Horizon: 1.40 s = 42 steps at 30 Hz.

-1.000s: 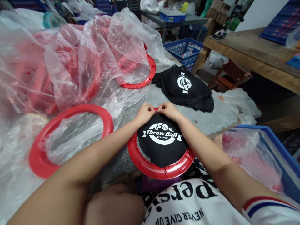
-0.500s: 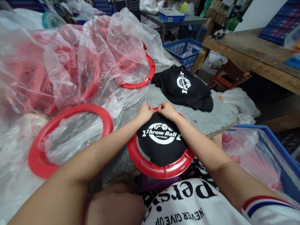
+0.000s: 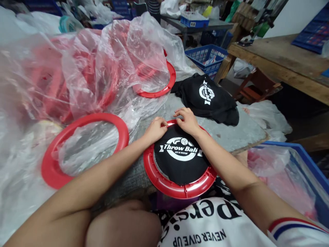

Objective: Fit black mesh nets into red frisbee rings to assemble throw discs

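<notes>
In front of me a red plastic ring lies at the table edge, with a round black cloth printed "Throw Ball" stretched inside it. At the ring's far rim, on the left, the fingers of my left hand are bent and pinched at the cloth's edge; the fingertips are partly hidden. My right hand is over the same rim, a little to the right. Its fingers are apart and nothing shows between them.
Another red ring lies left, on clear plastic. Behind it, plastic bags cover many red rings. A pile of printed black cloths sits beyond my hands. A blue crate stands at right, a blue basket farther back.
My right hand has let go of the cloth's edge and lifted, its fingers spreading. The left hand has shifted slightly left along the rim. The whole view has moved a little.
</notes>
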### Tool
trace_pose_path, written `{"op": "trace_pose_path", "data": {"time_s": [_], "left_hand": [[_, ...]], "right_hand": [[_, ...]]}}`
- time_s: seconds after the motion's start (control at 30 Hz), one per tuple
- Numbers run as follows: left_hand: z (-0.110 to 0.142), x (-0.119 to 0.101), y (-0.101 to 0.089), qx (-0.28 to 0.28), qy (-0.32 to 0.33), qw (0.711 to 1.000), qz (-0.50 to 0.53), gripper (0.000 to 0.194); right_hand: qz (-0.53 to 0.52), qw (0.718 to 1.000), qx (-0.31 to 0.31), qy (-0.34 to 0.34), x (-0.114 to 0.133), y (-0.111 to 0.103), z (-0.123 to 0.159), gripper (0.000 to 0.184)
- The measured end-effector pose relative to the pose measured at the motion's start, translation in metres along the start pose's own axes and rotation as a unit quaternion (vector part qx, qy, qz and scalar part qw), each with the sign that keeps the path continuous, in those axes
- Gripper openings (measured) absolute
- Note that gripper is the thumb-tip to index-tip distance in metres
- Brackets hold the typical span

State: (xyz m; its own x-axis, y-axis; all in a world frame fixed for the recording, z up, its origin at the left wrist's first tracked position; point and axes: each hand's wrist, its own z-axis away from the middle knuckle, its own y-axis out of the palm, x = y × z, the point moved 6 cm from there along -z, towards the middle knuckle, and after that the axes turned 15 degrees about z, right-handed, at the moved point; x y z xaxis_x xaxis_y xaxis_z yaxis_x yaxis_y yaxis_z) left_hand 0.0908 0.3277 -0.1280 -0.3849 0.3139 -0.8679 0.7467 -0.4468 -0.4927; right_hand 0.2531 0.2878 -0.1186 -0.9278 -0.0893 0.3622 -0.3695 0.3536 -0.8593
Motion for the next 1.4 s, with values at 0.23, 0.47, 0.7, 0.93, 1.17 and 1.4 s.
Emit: {"op": "trace_pose_path", "data": {"time_s": [0.23,0.47,0.7,0.93,1.17,1.4], "left_hand": [[0.006,0.004,0.005,-0.023,0.003,1.0,0.009,0.01],[0.008,0.003,0.004,-0.044,0.006,0.999,0.023,0.012],[0.008,0.007,0.001,-0.069,-0.004,0.996,0.056,0.015],[0.005,0.01,0.002,-0.082,-0.026,0.995,0.044,0.014],[0.004,0.01,0.001,-0.089,-0.041,0.995,0.025,0.013],[0.003,0.01,0.001,-0.089,-0.04,0.995,0.016,0.012]], "right_hand": [[0.0,0.992,0.12,-0.025,0.007,0.029,0.0,0.006],[0.002,0.989,0.143,-0.019,0.01,0.027,0.0,0.006],[0.005,0.989,0.148,-0.013,0.012,0.025,0.0,0.008],[0.015,0.99,0.141,-0.005,0.012,0.025,0.0,0.007],[0.026,0.99,0.139,-0.001,0.013,0.025,0.0,0.008],[0.034,0.99,0.139,0.003,0.013,0.025,0.0,0.009]]}}
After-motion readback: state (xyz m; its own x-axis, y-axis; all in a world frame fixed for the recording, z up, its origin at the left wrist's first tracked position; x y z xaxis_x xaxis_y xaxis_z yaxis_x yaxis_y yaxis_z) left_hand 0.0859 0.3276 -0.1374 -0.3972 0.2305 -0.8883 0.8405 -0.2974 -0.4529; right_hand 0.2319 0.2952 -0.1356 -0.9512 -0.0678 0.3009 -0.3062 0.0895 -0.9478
